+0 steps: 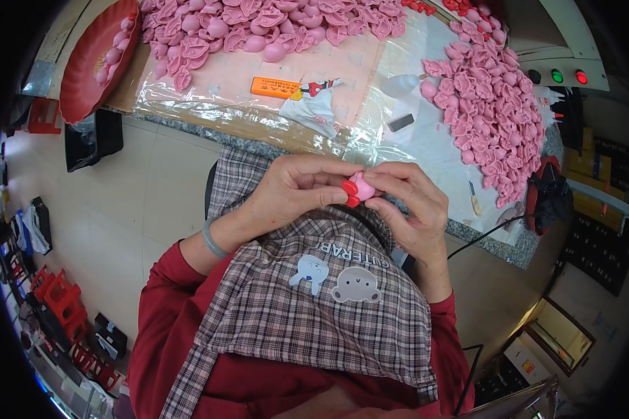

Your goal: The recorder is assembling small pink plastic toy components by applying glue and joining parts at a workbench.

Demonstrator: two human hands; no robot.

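Observation:
Above my lap, near the table's front edge, both hands meet at one small part. My left hand (304, 185) pinches a small red rounded piece (351, 195) between thumb and fingertips. The fingers of my right hand (412, 199) are closed on a small pink rounded piece (364, 187). Red and pink press against each other; whether they are joined I cannot tell. On the table ahead lie a heap of pink moulded pieces (258, 24), some ball-like and some folded, and a second pink heap (493, 105) to the right.
An orange box (276, 86), a crumpled white printed wrapper (311, 112), a dark block (401, 123) and a translucent bottle (402, 85) lie on the plastic-covered table (223, 126). At far left a red bowl (84, 84) holds pink balls. A machine with lit buttons (569, 42) stands far right.

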